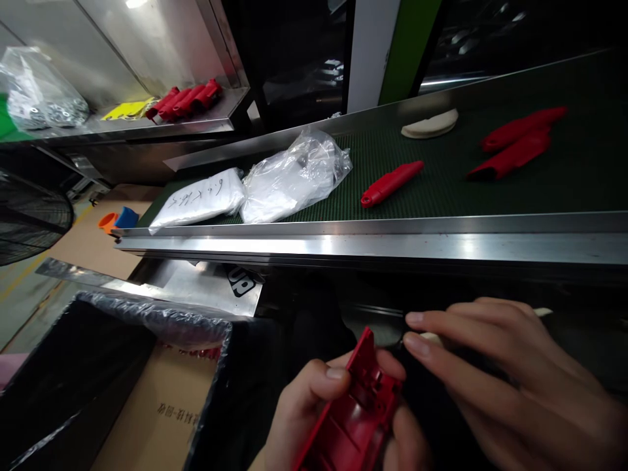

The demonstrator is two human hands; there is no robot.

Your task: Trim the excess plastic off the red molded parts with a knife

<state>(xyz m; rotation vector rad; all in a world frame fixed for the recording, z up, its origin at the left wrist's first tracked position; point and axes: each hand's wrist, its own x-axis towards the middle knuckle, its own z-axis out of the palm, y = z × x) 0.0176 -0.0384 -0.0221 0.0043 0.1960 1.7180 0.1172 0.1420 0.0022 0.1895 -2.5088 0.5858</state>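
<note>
My left hand (314,399) grips a red plastic shell (350,418), its hollow, ribbed inside facing up. Close by on the right is my right hand (510,373), slightly blurred, fingers stretched toward the shell but apart from it. A cream pad (432,338) peeks out between its fingers, and a cream tip shows behind the knuckles; the rest is hidden by the hand. On the green conveyor belt (441,190) beyond lie a single red shell (392,184), a pair of red shells (515,144) and a curved cream pad (430,124).
Clear plastic bags (294,176) and a white packet (199,198) lie on the belt's left end. A metal rail (373,243) edges the belt. A black-lined bin (228,333) stands lower left. Red parts (186,101) and a bag of metal pieces (44,98) sit on a shelf.
</note>
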